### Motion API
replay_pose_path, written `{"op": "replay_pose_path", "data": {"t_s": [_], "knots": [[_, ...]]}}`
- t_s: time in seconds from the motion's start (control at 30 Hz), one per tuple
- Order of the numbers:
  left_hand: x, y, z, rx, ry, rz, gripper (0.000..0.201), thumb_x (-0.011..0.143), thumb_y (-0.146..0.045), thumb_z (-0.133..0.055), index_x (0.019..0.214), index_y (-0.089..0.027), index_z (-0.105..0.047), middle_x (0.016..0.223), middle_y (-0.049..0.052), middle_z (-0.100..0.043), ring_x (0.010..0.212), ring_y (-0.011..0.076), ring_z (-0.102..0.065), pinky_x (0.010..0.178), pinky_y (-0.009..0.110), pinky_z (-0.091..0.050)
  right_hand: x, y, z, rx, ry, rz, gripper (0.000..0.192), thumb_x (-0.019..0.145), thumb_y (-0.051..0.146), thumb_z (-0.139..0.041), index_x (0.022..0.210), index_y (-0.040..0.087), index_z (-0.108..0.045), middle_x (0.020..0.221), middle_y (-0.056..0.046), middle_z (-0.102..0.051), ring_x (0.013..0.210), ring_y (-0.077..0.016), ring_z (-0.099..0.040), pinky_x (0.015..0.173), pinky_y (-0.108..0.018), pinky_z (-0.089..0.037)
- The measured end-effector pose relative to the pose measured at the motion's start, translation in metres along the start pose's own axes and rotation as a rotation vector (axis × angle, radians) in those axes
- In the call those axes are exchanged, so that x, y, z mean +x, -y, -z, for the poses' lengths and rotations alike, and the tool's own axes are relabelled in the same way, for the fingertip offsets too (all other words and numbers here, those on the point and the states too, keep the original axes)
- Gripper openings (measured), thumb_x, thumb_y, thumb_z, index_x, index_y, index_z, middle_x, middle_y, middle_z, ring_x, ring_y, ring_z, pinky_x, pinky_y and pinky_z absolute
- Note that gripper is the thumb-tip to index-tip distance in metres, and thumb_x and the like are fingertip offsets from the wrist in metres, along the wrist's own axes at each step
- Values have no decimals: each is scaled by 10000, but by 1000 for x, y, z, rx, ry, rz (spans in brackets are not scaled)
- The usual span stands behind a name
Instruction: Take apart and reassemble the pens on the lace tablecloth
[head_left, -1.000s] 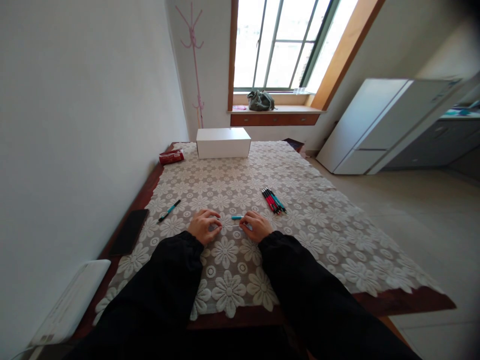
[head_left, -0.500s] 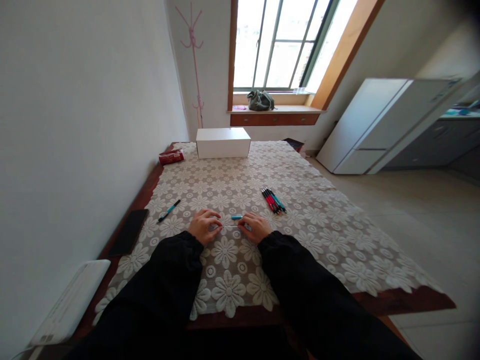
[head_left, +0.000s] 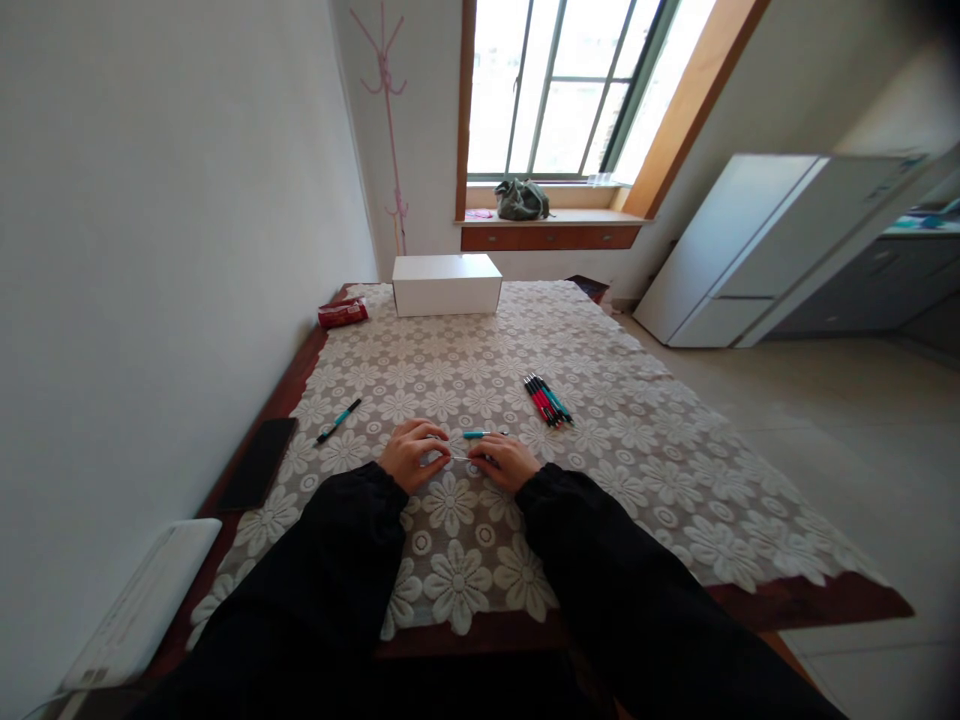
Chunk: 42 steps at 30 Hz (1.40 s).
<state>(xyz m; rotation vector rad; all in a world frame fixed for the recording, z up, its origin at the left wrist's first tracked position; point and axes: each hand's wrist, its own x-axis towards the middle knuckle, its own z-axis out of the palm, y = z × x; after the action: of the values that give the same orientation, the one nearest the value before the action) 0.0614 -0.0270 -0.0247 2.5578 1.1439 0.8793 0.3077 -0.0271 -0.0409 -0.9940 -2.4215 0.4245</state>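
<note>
Between my hands runs a thin white stick (head_left: 460,458), too small to tell its kind. The thumb and fingertips of my left hand (head_left: 413,453) close on its left end. My right hand (head_left: 506,460) pinches the other end. Just beyond my right fingers lies a teal pen barrel (head_left: 474,435), partly hidden behind that hand. To the left of my left hand, a teal pen with black ends (head_left: 339,421) rests slantwise on the cloth. Several red, black and teal pens (head_left: 546,402) lie side by side beyond my right hand.
A flowered lace tablecloth (head_left: 457,580) covers the table. Toward the far end stand a white box (head_left: 447,288) and a red packet (head_left: 343,313). Along the left edge are a black phone-like slab (head_left: 259,464) and a white flat device (head_left: 142,605).
My right fingertips have moved a little left, closer to my left hand, so less of the white stick shows. More of the teal barrel is uncovered.
</note>
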Motion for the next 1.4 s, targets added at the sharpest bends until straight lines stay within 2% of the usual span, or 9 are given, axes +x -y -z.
{"op": "replay_pose_path", "data": {"t_s": [0.1,0.23,0.33,0.4,0.63,0.87,1.4], "knots": [[1,0,2,-11,-32,17,147,880,-343,-613,957,-268,-713,1068,31,-703,1107,216,-574,1036,396,-423,0,0,0,4,-21,-21,133,935,234,-555,941,223,-688,922,-48,-690,899,-185,-617,823,-306,-477],[0,5,3,64,-97,171,247,863,-197,-558,1082,-232,-667,1087,50,-692,1095,228,-571,1001,401,-437,0,-1,1,-21,-72,-79,125,937,231,-550,928,216,-674,883,-41,-678,874,-183,-597,820,-305,-466],[-2,10,-1,131,-68,279,328,781,-163,-613,1102,-215,-658,1129,67,-675,1115,258,-556,992,420,-437,0,-2,1,-42,-119,-115,119,933,225,-551,912,211,-667,849,-38,-662,866,-186,-587,821,-310,-459],[-3,13,-3,137,-40,307,321,780,-189,-629,1099,-214,-661,1153,71,-667,1124,261,-554,1005,428,-430,-1,-4,1,-46,-139,-127,114,929,222,-554,907,213,-665,854,-37,-657,868,-187,-586,816,-309,-457],[-2,13,-2,81,-8,293,147,827,-234,-618,939,-234,-712,1113,48,-688,1094,243,-576,1000,418,-431,-1,-9,-2,-65,-134,-145,110,924,234,-557,904,221,-664,848,-31,-646,837,-182,-584,786,-308,-456],[0,6,0,29,15,224,150,833,-239,-626,953,-236,-716,993,40,-724,1026,240,-608,964,419,-445,-1,-7,-1,-81,-121,-154,89,907,219,-573,893,216,-661,840,-30,-646,836,-186,-585,774,-306,-455],[1,0,3,4,61,187,153,836,-243,-639,964,-248,-724,962,29,-733,987,220,-627,976,405,-440,-2,-5,-1,-76,-87,-125,101,908,210,-558,912,217,-659,862,-35,-650,856,-187,-579,792,-303,-451]]}}
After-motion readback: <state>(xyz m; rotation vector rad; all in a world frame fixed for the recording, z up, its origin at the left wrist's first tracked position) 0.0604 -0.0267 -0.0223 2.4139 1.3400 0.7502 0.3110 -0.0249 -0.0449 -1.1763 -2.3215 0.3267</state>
